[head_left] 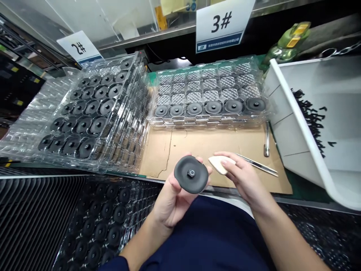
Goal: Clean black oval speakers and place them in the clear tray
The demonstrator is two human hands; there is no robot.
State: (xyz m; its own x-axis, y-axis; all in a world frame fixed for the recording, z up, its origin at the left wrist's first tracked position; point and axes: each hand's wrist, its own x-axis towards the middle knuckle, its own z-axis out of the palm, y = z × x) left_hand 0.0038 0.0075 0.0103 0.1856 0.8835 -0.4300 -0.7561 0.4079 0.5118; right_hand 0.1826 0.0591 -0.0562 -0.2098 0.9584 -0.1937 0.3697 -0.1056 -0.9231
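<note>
My left hand (169, 199) grips a round black disc (191, 174) with a small hub at its centre, held face-up over the bench's front edge. My right hand (244, 178) sits just to the right of the disc, fingers closed on a small white wedge-shaped piece (219, 163). Straight ahead, a clear blister tray (208, 81) carries a single front row of the same black discs (211, 107). Another clear tray (93, 109) at the left is mostly filled with discs.
A brown cardboard sheet (197, 145) covers the bench, with metal tweezers (258, 164) and a small metal rod (266, 139) on it. A white bin (296, 128) of small black parts stands at the right. More disc trays (107, 222) lie at lower left. Signs read 2# and 3#.
</note>
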